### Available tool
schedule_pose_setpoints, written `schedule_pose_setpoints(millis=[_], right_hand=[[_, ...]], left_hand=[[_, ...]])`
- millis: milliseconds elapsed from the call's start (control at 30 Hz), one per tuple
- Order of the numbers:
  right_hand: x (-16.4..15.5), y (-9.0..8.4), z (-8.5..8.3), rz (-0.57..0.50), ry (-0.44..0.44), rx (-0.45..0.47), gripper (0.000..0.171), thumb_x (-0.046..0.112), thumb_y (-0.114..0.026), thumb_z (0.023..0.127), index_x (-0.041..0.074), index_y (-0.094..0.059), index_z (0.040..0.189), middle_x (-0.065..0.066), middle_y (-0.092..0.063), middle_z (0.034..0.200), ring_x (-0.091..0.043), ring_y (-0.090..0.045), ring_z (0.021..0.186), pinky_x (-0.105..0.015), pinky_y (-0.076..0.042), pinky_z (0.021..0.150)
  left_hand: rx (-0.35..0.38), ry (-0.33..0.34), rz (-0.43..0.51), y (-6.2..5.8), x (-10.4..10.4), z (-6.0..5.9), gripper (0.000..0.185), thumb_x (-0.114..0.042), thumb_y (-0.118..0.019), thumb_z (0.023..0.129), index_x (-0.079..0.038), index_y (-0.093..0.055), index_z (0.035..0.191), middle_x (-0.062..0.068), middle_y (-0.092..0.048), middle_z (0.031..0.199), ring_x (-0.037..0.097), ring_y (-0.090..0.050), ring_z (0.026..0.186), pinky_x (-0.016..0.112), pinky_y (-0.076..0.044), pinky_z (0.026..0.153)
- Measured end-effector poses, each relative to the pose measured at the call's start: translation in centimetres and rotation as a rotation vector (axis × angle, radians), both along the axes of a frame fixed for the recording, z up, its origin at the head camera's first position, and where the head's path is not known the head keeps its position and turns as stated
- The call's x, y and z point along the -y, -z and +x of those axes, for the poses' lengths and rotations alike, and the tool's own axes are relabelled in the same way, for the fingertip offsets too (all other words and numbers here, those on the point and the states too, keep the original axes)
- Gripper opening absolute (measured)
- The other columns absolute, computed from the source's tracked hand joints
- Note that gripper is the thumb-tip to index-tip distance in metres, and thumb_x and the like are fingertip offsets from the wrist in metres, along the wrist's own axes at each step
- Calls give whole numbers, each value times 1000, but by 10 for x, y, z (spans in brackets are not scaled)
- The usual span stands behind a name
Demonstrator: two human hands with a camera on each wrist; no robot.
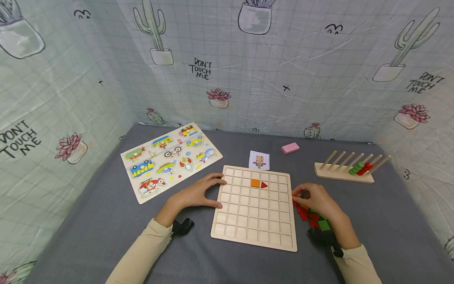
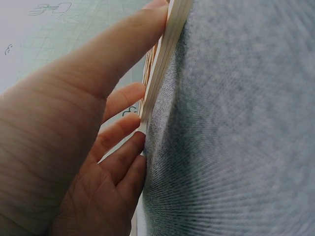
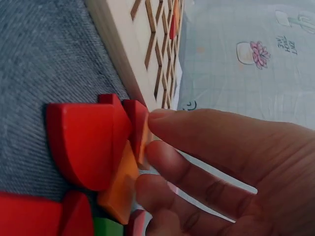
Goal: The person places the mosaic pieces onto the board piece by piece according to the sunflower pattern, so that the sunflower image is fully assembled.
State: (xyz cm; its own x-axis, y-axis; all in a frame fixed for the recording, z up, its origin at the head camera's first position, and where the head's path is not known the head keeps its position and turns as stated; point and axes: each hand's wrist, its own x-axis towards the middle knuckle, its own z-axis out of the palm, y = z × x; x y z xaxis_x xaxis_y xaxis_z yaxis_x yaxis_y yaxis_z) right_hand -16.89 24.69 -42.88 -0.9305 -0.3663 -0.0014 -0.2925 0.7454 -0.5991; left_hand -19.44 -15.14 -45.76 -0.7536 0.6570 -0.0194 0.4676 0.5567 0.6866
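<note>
A wooden grid board [image 1: 255, 221] lies in the middle of the table. On it sit an orange square [image 1: 255, 183] and, just right of that, a small red triangle [image 1: 264, 184]. My left hand [image 1: 195, 194] touches the board's left edge, thumb and fingers spread apart. Beyond the board's right edge, my right hand [image 1: 315, 199] has thumb and index finger at an orange piece [image 3: 144, 140], pinching it; its full shape is hidden. Beneath and around that hand lies a pile of pieces, among them a red rounded piece [image 3: 86, 140], another orange piece [image 3: 120, 184] and a green square [image 1: 324, 225].
A small pattern card [image 1: 259, 160] lies behind the board, with a pink block [image 1: 290, 148] to its right. A picture puzzle board [image 1: 172, 161] is at the back left. At the right stands a peg rack [image 1: 344, 173] with green and red beads.
</note>
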Motion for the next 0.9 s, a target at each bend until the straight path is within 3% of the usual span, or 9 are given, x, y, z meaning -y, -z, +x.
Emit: schedule_pose_setpoints(millis=[333, 633, 900], right_hand=[[-3, -2, 4, 2, -80, 36, 20, 5, -81, 77, 0, -69, 92, -4, -60, 82, -6, -50, 61, -25, -45, 56], [-3, 4, 3, 17, -43, 16, 15, 1, -76, 81, 0, -70, 95, -5, -60, 84, -9, -48, 64, -26, -44, 58], [-4, 3, 3, 25, -46, 27, 15, 3, -79, 79, 5, -67, 87, -3, -59, 82, -9, -48, 64, -26, -43, 58]], left_hand=[[-13, 8, 6, -1, 0, 1, 71, -37, -81, 80, -13, -50, 140, 10, -33, 153, 30, -33, 140, 50, -32, 110], [5, 6, 19, -2, -1, 2, 70, -37, -81, 81, -13, -51, 139, 10, -32, 153, 30, -33, 140, 50, -32, 110], [0, 7, 22, -2, 0, 2, 70, -36, -81, 81, -12, -51, 139, 10, -32, 153, 30, -33, 140, 50, -32, 110]])
